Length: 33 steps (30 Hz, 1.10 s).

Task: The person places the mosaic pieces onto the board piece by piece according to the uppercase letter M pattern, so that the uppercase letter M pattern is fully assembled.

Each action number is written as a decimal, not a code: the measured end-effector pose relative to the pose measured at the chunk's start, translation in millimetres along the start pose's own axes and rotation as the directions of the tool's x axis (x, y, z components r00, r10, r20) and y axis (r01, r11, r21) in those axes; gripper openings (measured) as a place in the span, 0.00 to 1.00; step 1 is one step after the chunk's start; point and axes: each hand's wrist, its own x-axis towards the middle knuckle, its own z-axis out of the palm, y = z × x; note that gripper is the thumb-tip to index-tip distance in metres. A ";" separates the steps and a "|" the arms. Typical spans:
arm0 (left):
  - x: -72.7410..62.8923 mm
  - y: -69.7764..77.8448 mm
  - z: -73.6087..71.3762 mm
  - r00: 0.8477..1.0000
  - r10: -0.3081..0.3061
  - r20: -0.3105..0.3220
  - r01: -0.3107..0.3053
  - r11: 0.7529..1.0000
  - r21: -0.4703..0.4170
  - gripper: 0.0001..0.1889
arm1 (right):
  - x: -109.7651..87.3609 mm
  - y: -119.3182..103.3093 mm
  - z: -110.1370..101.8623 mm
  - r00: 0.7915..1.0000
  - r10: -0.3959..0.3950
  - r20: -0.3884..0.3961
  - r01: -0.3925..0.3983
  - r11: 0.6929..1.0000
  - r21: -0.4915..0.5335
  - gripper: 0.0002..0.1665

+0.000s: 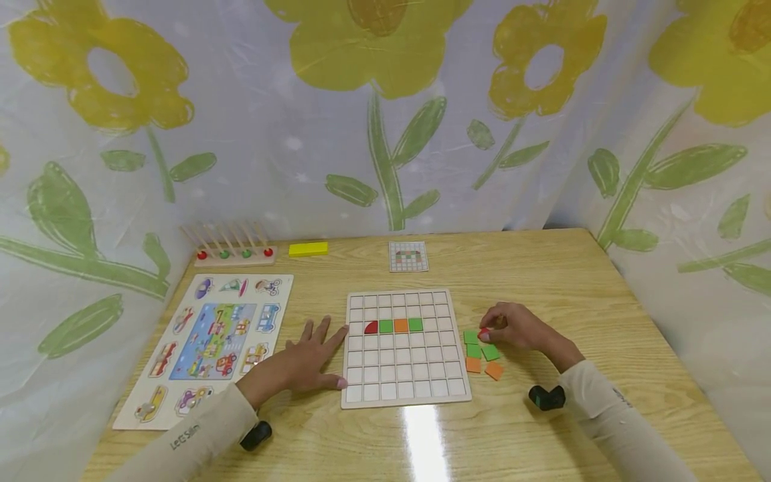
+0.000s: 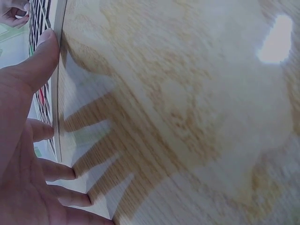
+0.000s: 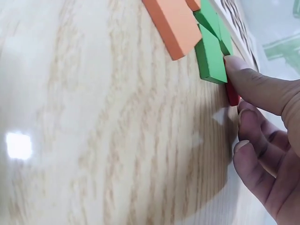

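My right hand (image 1: 512, 327) pinches a small red piece (image 3: 232, 93) between thumb and fingers, beside the loose pieces right of the board. Several green squares (image 1: 472, 351) and two orange squares (image 1: 494, 371) lie there on the table. At the left edge of the wooden grid board (image 1: 406, 395), my left hand (image 1: 304, 361) rests with fingers spread, thumb and index at the rim. One row of the grid holds a red quarter-round piece (image 1: 371, 327), a green square (image 1: 386, 327), an orange square (image 1: 401, 326) and another green square (image 1: 415, 325).
Behind the board lies a small pattern card (image 1: 408, 256). A yellow block (image 1: 308, 249) and a peg stand with red and green beads (image 1: 235, 255) are at the back left. A vehicle picture puzzle (image 1: 211, 348) covers the table's left side. Flowered curtains hang behind.
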 end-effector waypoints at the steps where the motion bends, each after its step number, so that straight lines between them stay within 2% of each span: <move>1: -0.1 0.1 -0.1 1.000 0.000 0.001 0.000 1.000 0.002 0.53 | -0.2 0.2 0.7 1.000 0.003 -0.003 -0.003 1.000 0.003 0.07; 7: -0.4 1.0 -1.3 1.000 -0.001 0.002 0.001 1.000 0.015 0.53 | -0.6 -2.4 2.0 0.999 0.036 0.008 -0.036 0.999 0.033 0.07; 15: 0.9 -1.8 1.5 1.000 0.002 -0.002 -0.002 1.000 0.023 0.53 | -0.4 -8.1 2.0 0.998 0.023 0.057 -0.029 0.993 0.111 0.06; 18: 1.1 -2.6 2.6 1.000 0.002 -0.004 -0.001 1.000 0.024 0.53 | -0.9 -10.7 0.8 0.999 0.008 0.052 -0.015 0.989 0.144 0.06; 25: -0.1 -2.9 3.9 1.000 0.000 -0.004 0.000 1.000 0.022 0.53 | 0.4 -18.8 -2.7 1.000 0.002 0.019 -0.005 0.993 0.116 0.02; 33: 1.0 -2.7 2.7 1.000 0.001 -0.004 -0.001 0.999 0.035 0.53 | 4.5 -24.3 -2.6 1.000 -0.018 0.017 0.016 0.994 0.110 0.12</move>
